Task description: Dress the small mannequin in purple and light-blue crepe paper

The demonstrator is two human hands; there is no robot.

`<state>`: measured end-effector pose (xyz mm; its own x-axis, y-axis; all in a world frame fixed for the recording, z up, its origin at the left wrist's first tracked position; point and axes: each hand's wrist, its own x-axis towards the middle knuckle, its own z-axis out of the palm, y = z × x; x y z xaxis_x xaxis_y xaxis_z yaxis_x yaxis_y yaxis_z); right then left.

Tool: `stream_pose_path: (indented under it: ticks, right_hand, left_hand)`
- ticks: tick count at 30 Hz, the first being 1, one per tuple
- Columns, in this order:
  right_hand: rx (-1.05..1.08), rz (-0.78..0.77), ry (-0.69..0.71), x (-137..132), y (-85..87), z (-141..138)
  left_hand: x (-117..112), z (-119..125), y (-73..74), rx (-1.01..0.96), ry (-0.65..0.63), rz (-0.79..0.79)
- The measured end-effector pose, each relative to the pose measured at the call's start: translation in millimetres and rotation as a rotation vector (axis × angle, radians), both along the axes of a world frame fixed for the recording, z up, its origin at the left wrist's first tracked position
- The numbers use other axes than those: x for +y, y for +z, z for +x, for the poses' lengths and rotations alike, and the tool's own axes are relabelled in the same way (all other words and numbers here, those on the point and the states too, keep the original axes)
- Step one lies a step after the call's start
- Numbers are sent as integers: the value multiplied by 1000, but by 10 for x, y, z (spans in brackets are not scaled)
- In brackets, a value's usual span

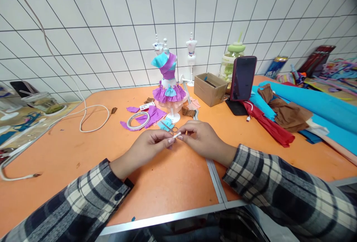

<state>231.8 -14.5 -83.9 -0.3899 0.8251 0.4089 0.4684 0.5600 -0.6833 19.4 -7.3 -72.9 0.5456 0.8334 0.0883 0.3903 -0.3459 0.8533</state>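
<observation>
Between my fingertips is a small white strip [176, 135], perhaps a piece of tape. My left hand [149, 145] pinches its left end and my right hand [206, 139] pinches its right end, just above the orange table. Just beyond my fingers lie scissors [167, 126], partly hidden by the hands, over a blue paper scrap [165, 123]. A small mannequin [172, 82] stands behind them, dressed in a blue and purple crepe-paper top and a ruffled purple skirt. A roll of white tape [138, 121] rests on purple paper scraps [153, 115] at its left.
Behind stand another white mannequin [191, 52], a cardboard box [210, 89], a phone on a stand [243, 78] and a green-lidded bottle [232, 61]. Red paper [267, 123], brown paper [290, 113] and blue paper [329, 112] lie at right. A white cable [83, 112] crosses the left side.
</observation>
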Motion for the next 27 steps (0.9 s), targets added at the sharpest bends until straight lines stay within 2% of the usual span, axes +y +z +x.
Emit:
stream_pose_path:
  ticks: [4, 6, 9, 11, 12, 13, 15, 18, 23, 25, 27]
  right_hand:
    - [-4, -79, 6, 16, -16, -2]
    - [87, -216, 49, 22, -20, -15]
    - [280, -529, 128, 47, -19, -11]
    - [323, -672, 113, 74, -15, 14]
    - [310, -685, 79, 86, -11, 28]
    - [286, -649, 36, 96, -7, 41]
    - [223, -480, -39, 98, 4, 53]
    - [162, -260, -43, 62, 14, 26]
    - [117, -223, 35, 1, -17, -43]
    - [92, -214, 34, 4, -33, -47]
    - [76, -197, 14, 16, -38, -38]
  left_hand:
    - [-21, -29, 21, 201, 35, 363]
    - [-31, -50, 29, 261, 52, 531]
    - [-22, -108, 65, 341, 31, 766]
    - [5, -166, 104, 388, -14, 881]
    - [23, -196, 122, 403, -28, 915]
    - [43, -223, 135, 412, -32, 931]
    - [80, -259, 144, 417, -35, 931]
    - [101, -257, 117, 413, -76, 910]
    - [51, -184, 69, 399, -136, 826]
    - [29, -155, 59, 383, -116, 789]
    - [14, -122, 47, 338, -39, 692]
